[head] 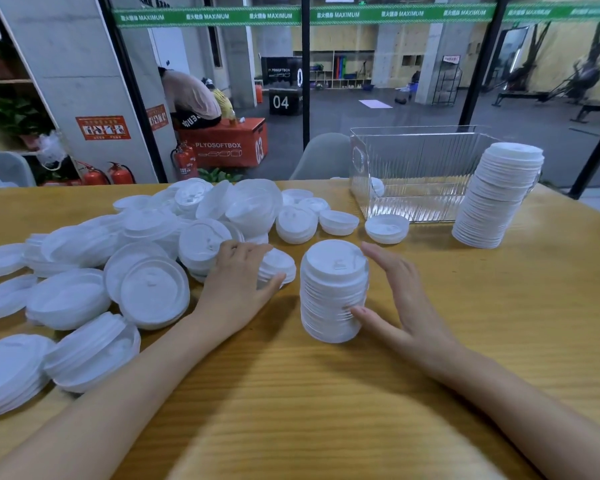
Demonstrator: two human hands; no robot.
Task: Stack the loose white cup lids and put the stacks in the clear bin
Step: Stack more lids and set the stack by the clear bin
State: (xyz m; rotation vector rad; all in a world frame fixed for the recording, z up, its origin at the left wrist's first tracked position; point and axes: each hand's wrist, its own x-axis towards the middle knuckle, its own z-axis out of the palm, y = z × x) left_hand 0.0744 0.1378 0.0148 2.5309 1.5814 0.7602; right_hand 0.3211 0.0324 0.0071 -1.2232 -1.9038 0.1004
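Observation:
A short stack of white cup lids [333, 289] stands on the wooden table [326, 393] in front of me. My right hand [406, 299] lies beside it with straight fingers, and the thumb touches the stack's lower side. My left hand [239, 278] curls over a small pile of lids [279, 265] just left of the stack. A big heap of loose white lids [146, 244] covers the table's left half. The clear bin [416, 168] sits at the back right. A tall leaning stack of lids [499, 195] stands right of the bin.
A few single lids [387, 228] lie between the heap and the bin. A grey chair back [323, 155] rises behind the table's far edge. Beyond the glass wall is a gym floor with red boxes and a person bent over.

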